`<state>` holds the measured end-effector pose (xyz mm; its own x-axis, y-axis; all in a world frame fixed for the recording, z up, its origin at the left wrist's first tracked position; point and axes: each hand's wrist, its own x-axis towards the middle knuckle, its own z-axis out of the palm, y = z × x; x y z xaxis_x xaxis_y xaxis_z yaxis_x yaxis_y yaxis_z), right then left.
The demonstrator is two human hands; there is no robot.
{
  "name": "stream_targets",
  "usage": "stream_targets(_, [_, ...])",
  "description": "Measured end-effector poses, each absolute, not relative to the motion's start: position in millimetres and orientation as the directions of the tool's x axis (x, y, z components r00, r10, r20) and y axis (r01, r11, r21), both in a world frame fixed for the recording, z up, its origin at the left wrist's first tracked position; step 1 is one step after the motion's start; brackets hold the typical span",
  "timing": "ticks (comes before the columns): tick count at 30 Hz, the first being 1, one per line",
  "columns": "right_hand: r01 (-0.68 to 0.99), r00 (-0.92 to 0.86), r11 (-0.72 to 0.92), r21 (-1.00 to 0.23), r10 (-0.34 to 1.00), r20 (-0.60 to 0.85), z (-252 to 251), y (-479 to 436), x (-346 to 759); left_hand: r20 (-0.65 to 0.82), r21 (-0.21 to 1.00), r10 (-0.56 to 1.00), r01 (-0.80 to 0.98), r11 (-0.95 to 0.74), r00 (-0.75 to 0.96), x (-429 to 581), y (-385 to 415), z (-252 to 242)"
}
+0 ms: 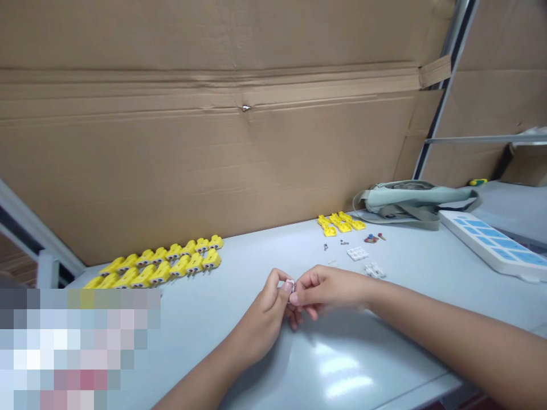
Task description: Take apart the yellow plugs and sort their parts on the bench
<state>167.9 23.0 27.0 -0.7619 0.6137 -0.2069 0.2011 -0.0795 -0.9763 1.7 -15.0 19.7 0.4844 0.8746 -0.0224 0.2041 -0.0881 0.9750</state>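
Observation:
My left hand [265,313] and my right hand [327,287] meet over the middle of the pale table [363,353]. Both pinch one small white and metal part [291,284] between thumbs and fingertips; the fingers cover most of it. Two rows of yellow plastic pieces [162,265] lie to the far left of my hands. A smaller group of yellow pieces [341,223] lies beyond my right hand, with small white parts [357,253], more white parts [375,270] and tiny metal and coloured bits [371,238] beside it.
A cardboard sheet [213,142] stands as a wall behind the table. A grey-green bag [410,202] lies at the back right, and a white tray with blue cells [496,242] sits right of it. A blurred patch covers the lower left corner.

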Motion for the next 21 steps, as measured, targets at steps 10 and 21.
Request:
stream_targets(10, [0.117, -0.719, -0.388, -0.914, 0.602, -0.347, 28.3, 18.9, 167.4, 0.070, 0.552, 0.852, 0.691, -0.466, 0.519, -14.3, -13.1, 36.1])
stream_targets(21, [0.223, -0.628, -0.124, -0.967, 0.740, -0.240, 18.1, 17.6, 164.2, 0.006, 0.234, 0.844, 0.820, -0.522, 0.536, -6.6, -10.3, 23.6])
